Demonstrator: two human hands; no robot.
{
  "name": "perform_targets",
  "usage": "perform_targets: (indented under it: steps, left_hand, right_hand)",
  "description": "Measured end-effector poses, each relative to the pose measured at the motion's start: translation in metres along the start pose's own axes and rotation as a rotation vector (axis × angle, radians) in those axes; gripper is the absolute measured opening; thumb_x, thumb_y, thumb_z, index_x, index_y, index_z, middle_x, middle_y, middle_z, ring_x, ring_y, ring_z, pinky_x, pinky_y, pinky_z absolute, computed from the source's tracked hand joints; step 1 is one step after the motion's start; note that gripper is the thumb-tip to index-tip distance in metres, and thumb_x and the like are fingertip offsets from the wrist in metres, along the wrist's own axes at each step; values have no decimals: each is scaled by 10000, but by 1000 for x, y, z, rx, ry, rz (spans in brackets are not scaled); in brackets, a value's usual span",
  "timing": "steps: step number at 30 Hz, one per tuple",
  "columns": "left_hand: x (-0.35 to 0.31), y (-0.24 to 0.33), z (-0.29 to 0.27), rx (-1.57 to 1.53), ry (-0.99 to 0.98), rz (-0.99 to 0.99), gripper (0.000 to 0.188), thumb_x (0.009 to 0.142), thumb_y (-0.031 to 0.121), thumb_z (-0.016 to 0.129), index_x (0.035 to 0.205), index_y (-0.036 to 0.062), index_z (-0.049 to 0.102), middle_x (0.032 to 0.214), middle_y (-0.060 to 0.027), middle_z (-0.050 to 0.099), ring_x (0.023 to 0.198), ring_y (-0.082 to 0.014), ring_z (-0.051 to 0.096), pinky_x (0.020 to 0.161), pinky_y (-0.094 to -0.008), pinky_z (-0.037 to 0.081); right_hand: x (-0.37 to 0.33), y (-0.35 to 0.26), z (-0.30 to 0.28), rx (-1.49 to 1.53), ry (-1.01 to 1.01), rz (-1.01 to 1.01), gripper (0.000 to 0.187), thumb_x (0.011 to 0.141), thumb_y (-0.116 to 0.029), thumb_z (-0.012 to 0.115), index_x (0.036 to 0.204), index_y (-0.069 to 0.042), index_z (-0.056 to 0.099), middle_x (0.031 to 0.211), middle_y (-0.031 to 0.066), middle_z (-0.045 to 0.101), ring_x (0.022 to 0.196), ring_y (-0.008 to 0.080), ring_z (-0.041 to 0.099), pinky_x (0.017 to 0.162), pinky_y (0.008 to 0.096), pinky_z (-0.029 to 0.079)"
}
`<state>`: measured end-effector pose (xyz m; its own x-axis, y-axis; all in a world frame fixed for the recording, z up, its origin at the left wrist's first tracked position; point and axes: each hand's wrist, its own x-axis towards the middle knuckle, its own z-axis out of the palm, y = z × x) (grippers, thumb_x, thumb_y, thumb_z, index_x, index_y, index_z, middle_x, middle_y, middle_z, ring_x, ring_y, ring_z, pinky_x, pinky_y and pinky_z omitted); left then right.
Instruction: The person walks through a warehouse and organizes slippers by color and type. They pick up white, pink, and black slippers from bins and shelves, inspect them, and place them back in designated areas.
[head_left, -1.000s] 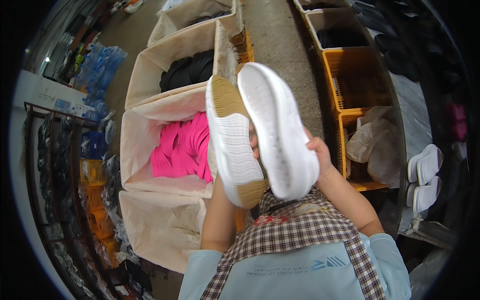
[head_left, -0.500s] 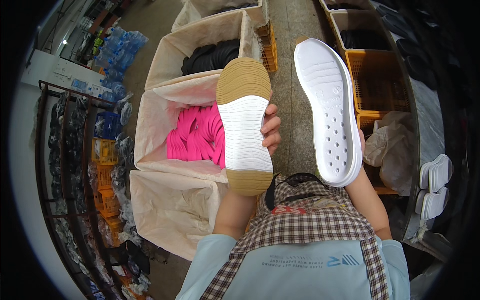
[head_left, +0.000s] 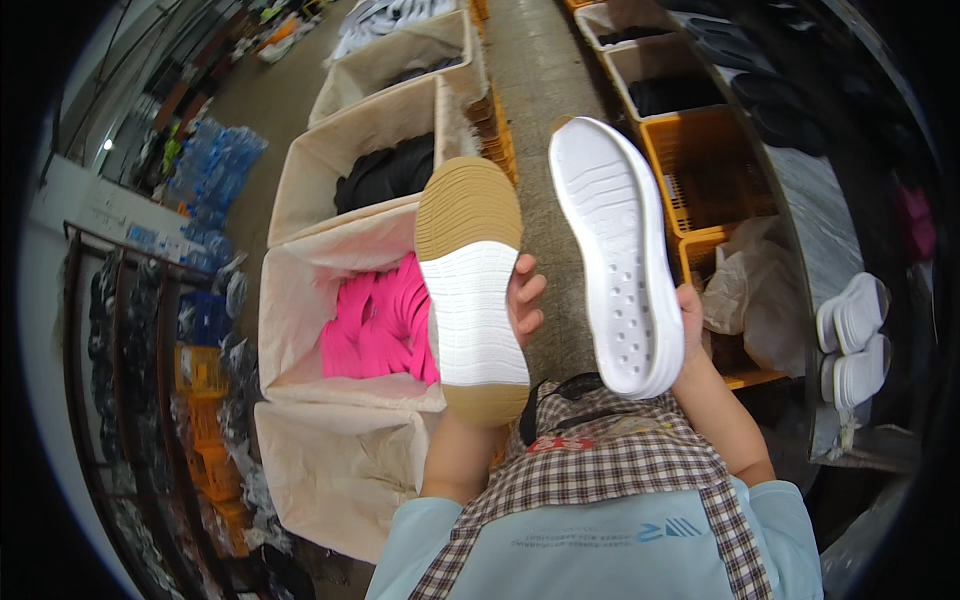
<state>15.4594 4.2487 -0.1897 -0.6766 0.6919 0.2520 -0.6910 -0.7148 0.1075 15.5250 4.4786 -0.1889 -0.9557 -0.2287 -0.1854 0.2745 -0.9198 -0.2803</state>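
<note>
My left hand (head_left: 525, 298) is closed round a shoe sole (head_left: 470, 310), its tread toward me: white ribbed middle, tan wavy patches at both ends. The fingertips show along the sole's right edge; the thumb is hidden behind it. In my right hand (head_left: 690, 322) is a second shoe sole (head_left: 618, 260), white, turned with its hollow inner side up. Round holes dot its lower half, and a bit of tan shows at its far tip. The right fingers are mostly behind this sole, gripping its right edge. Both soles stand nearly upright and apart from each other.
To the left, a lined bin (head_left: 300, 290) holds pink flat pieces (head_left: 378, 325); another behind holds black pieces (head_left: 385, 175). At right, a bench (head_left: 815, 215) carries white soles (head_left: 853, 372), with orange crates (head_left: 705, 160) beside it. A metal rack (head_left: 125, 400) stands far left.
Both soles have shifted left and slightly down in view, the right one tilting a little. The view has moved, showing more of the far aisle. Each hand keeps its sole.
</note>
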Motion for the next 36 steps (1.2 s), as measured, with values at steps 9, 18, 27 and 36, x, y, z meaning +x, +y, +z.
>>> perform_targets:
  steps: [9,18,27,36]
  left_hand:
    - [34,-80,-5,328,434,113,605,926,395,490,1384,32,334,1390,-205,372,1255,-357,403,1012,-487,395]
    - [50,-103,0,315,418,2,610,936,415,465,1389,32,323,1384,-230,368,1236,-371,418,1003,-486,405]
    - [50,-92,6,302,460,9,616,946,436,439,1394,33,312,1378,-254,365,1217,-386,433,994,-484,415]
    - [38,-70,10,35,398,-128,626,953,448,417,1395,18,311,1313,-288,433,1183,-423,472,961,-499,451]
  right_hand:
    - [-2,-8,-15,-1218,-87,-294,514,969,-315,456,1385,-21,387,1378,158,438,1270,242,395,1041,350,318]
    - [-207,-142,5,-1107,1143,-1636,373,843,-40,532,1207,-7,460,1128,92,477,994,140,468,900,288,409]
    - [-310,-247,-145,-24,1213,-914,492,854,-310,605,1230,-13,496,1202,144,550,1094,303,529,932,446,430]
    - [-310,-287,-149,14,1093,-736,477,825,-316,632,1196,-26,553,1185,141,602,1082,318,584,995,478,421]
